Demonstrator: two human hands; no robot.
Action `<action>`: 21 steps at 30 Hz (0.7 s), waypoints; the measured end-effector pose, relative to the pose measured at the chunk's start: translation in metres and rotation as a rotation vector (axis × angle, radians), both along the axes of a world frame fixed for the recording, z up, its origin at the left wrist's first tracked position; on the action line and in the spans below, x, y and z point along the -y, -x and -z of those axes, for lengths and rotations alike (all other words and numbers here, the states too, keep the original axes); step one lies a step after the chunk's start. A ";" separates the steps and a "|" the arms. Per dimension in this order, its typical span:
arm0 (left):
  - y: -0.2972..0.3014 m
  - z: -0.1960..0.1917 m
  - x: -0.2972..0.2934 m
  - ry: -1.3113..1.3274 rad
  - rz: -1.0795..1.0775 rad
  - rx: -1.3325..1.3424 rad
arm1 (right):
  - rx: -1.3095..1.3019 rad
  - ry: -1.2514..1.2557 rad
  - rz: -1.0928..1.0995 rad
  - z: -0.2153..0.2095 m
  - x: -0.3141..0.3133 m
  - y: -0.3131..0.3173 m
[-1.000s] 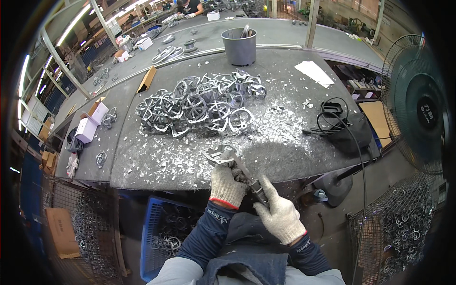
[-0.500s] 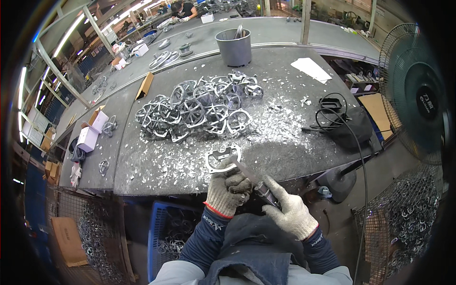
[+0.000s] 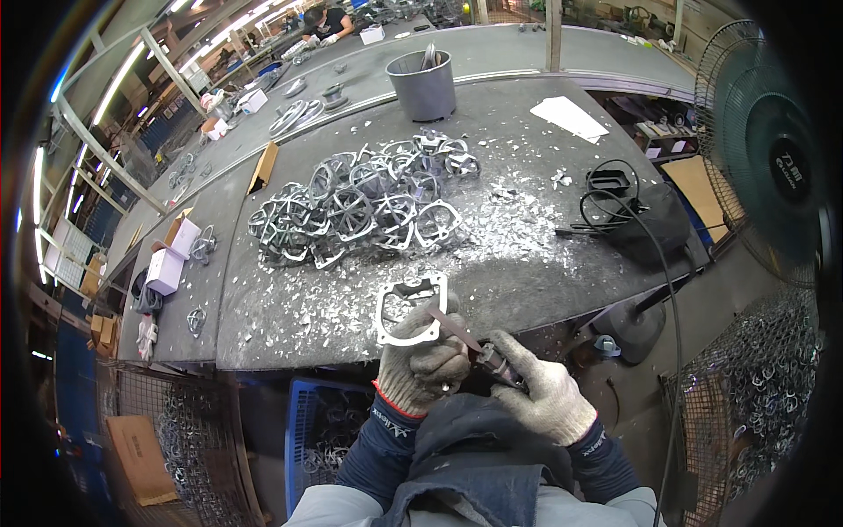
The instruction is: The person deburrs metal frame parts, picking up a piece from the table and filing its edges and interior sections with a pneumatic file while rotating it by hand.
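Note:
My left hand [image 3: 423, 362], in a grey knit glove, grips a flat square metal frame casting [image 3: 409, 309] by its lower edge, holding it upright over the near edge of the workbench [image 3: 518, 263]. My right hand [image 3: 544, 393], also gloved, is shut on a slim file-like hand tool [image 3: 474, 344] whose tip lies against the frame's right side. A heap of similar ring-and-cross metal castings [image 3: 360, 204] lies on the bench beyond, with metal chips scattered around it.
A grey bucket [image 3: 423, 83] stands at the bench's far side, a white sheet [image 3: 569, 118] to its right. A black bag with a coiled cable [image 3: 634, 215] sits at right. A blue crate [image 3: 323, 430] of parts is below the bench, wire baskets [image 3: 755, 386] and a fan [image 3: 773, 149] alongside.
Both hands have dropped slightly toward me with the frame and tool; the frame has turned more face-on and the tool tip now rests on its right edge.

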State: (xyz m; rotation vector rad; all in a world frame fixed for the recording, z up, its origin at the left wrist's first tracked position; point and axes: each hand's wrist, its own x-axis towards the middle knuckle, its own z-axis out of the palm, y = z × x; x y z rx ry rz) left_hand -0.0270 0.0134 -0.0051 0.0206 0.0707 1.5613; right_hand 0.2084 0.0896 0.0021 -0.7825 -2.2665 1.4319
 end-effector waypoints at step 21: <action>0.040 0.011 -0.012 -0.007 -0.265 -0.956 | -0.137 0.393 0.016 -0.027 0.007 -0.011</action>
